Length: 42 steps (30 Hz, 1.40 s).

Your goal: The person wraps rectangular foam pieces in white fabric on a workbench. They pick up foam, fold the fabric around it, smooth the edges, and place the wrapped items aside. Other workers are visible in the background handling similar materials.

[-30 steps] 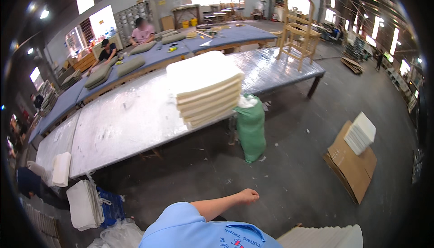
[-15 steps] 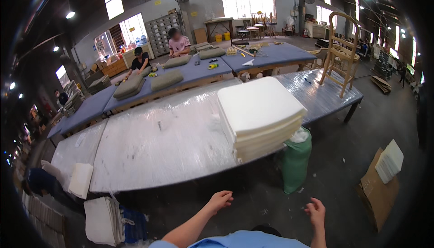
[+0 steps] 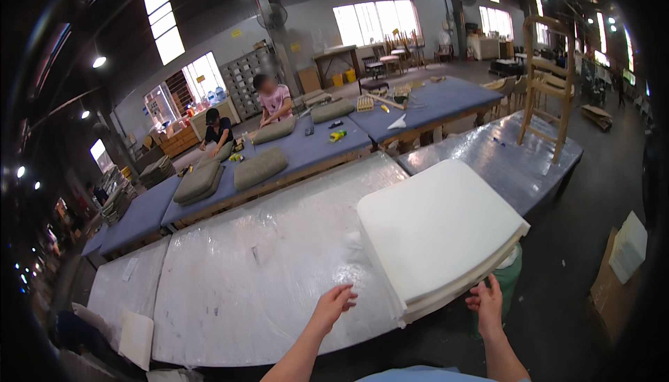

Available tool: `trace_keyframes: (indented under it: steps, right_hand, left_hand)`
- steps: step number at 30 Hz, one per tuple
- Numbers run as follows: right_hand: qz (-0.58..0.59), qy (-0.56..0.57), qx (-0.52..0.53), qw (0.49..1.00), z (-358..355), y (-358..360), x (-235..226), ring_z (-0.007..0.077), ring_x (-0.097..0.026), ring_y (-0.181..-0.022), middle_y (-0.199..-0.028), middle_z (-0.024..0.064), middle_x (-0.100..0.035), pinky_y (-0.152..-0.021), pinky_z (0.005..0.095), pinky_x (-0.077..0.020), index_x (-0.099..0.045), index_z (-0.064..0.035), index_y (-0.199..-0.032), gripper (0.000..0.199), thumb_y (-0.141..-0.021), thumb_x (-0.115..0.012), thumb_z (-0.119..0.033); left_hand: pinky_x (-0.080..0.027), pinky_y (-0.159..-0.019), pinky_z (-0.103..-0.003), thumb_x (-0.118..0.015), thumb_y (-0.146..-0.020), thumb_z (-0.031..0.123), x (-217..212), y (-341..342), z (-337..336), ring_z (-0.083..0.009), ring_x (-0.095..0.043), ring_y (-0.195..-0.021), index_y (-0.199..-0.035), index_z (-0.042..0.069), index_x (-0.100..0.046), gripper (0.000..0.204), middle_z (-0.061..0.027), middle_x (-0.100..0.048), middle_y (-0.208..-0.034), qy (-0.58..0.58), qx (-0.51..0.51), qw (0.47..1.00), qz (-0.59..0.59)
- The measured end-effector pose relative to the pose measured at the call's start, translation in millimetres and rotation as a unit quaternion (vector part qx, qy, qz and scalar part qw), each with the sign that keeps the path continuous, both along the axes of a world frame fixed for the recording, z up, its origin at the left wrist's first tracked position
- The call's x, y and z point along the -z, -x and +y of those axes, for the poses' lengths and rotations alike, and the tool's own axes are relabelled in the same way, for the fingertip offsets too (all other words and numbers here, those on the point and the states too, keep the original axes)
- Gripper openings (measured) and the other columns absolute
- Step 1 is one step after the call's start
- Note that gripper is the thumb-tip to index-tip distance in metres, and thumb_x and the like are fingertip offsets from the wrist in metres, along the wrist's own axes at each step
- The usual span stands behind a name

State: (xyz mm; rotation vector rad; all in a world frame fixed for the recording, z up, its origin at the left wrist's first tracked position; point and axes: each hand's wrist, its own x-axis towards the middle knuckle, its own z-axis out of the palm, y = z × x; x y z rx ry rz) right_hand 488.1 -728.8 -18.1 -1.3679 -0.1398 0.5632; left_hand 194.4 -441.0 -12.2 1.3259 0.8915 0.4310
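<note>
A stack of white foam cushion pads (image 3: 435, 232) lies on the near end of a long table wrapped in clear plastic (image 3: 244, 270). My left hand (image 3: 333, 305) hovers open over the table just left of the stack's near corner, fingers spread, holding nothing. My right hand (image 3: 486, 301) reaches up to the stack's near right edge with its fingertips at the lower pads; I cannot tell if it grips them. Both forearms come in from the lower edge.
Behind stands a blue-covered table (image 3: 306, 156) with grey cushions (image 3: 259, 167), where two people work. A wooden chair frame (image 3: 547, 86) stands on the far right table end. A green bin (image 3: 512, 277) sits under the stack's corner. Cardboard and white foam (image 3: 627, 253) lie on the floor at right.
My view has moved closer to the table and the foam stack. Both hands have risen from below toward the stack, the right one reaching its near edge.
</note>
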Motion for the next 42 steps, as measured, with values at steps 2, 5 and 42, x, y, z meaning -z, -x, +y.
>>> trace_keyframes:
  steps: [2,5,42]
  right_hand:
    - [0.048,-0.005,0.019,0.999,26.4,2.9,0.3,0.0139,-0.063,-0.069,-0.095,0.0079,-0.060,-0.059,0.0280,-0.0516,-0.023,-0.0054,-0.161,0.071,-0.105,-0.059,-0.027]
    - [0.023,0.007,0.012,1.000,49.1,0.0,-7.4,0.0138,-0.061,-0.066,-0.090,0.0062,-0.056,-0.056,0.0273,-0.0505,-0.022,-0.0061,-0.161,0.068,-0.105,-0.057,-0.024]
    - [0.078,-0.030,0.066,0.994,60.0,13.7,5.9,0.0338,-0.059,-0.123,-0.138,0.0161,-0.061,-0.102,0.0480,-0.0501,-0.043,-0.0041,-0.151,0.057,-0.105,-0.059,-0.032]
  left_hand:
    - [-0.053,-0.085,-0.028,-0.056,-0.107,0.028,-9.3,-24.9,35.2,-0.0175,-0.069,-0.101,-0.141,0.005,-0.056,0.042,-0.0100,-0.070,-0.120,-0.013,0.011,1.000,0.002]
    - [-0.052,-0.084,-0.028,-0.057,-0.106,0.029,-8.4,-56.8,87.5,-0.0170,-0.069,-0.100,-0.140,0.006,-0.057,0.041,-0.0082,-0.070,-0.121,-0.036,0.010,0.999,0.015]
    - [-0.054,-0.074,-0.032,-0.076,-0.088,0.051,-229.1,-237.4,172.9,-0.0191,-0.065,-0.091,-0.108,-0.001,-0.059,0.058,-0.0141,-0.065,-0.101,-0.230,0.326,0.912,0.093]
